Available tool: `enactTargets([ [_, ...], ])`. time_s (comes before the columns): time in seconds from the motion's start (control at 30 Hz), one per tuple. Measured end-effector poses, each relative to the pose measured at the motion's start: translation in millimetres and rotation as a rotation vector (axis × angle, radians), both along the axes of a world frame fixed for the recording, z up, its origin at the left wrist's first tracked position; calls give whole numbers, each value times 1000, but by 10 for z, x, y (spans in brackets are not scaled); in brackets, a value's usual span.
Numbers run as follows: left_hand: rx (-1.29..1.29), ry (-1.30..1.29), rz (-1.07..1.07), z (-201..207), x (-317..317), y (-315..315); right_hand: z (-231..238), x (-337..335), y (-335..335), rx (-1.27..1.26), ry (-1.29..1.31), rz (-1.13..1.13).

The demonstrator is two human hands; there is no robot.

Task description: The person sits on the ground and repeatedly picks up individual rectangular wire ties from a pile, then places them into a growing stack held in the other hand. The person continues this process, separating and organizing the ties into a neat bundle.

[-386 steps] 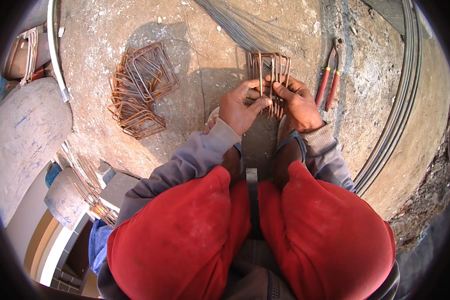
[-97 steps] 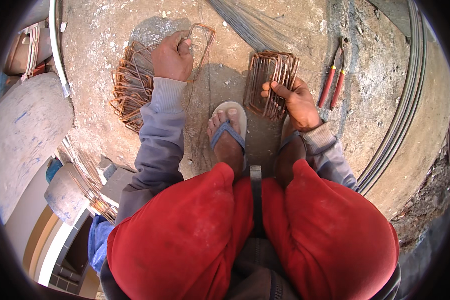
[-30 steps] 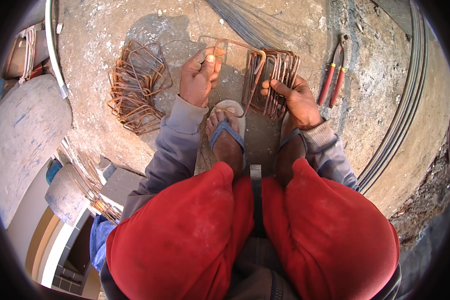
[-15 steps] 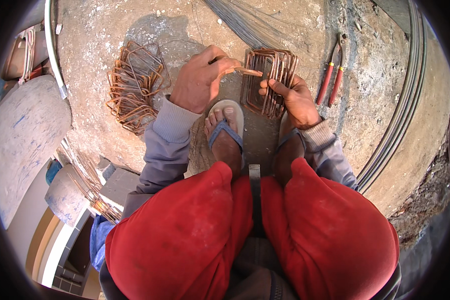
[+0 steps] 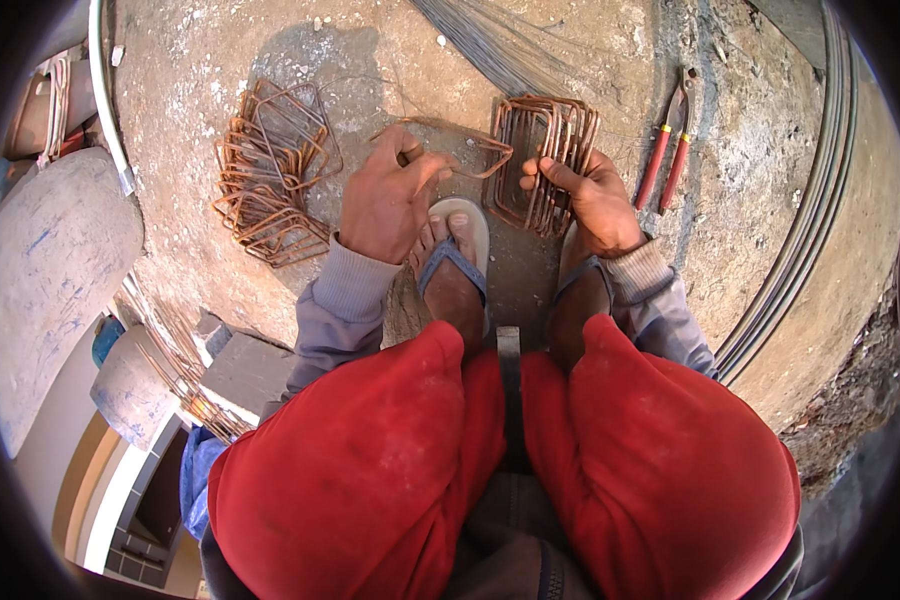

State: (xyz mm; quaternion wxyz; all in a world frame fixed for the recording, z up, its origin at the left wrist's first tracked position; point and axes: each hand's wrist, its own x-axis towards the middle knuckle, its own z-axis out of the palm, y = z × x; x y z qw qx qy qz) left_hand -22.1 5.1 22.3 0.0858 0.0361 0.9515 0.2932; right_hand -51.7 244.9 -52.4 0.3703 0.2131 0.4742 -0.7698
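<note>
My right hand (image 5: 592, 198) grips a bundle of rusty rectangular rebar stirrups (image 5: 542, 140), thumb across the near side. Closed around one end of a single bent stirrup (image 5: 495, 147) is my left hand (image 5: 392, 195). That stirrup lies nearly flat, its far end reaching toward the bundle with a small gap between them. To the left of my left hand, a heap of more stirrups (image 5: 270, 180) rests on the ground.
Red-handled pliers (image 5: 678, 150) lie right of my right hand. Thin wires (image 5: 470, 45) fan out beyond the bundle. Long bars (image 5: 805, 220) curve along the right side. A grey block (image 5: 248, 372) and thin rods (image 5: 175, 360) are at left. My sandalled feet (image 5: 450, 255) are below the hands.
My left hand has moved left and slightly nearer, and the single stirrup it holds has turned flatter, showing its bent shape. My right hand and the bundle have barely moved.
</note>
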Motion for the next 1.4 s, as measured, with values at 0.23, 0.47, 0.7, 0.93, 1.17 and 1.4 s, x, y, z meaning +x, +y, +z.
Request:
enactTargets([
  [0.23,54,363,65,306,-147,-73,-25,16,14,11,-4,-4],
  [0.47,1449,-128,638,-184,-163,-31,13,7,10,15,2,-1],
  [0.7,1426,-587,911,-891,-98,421,24,5,-3,27,23,16],
  [0.93,949,-446,874,-978,-150,677,-34,30,26,8,62,33],
  [1.17,631,-386,778,-1182,-70,640,5,17,6,0,43,20],
  [1.4,-43,275,219,-1156,61,561,22,65,23,-29,31,35],
])
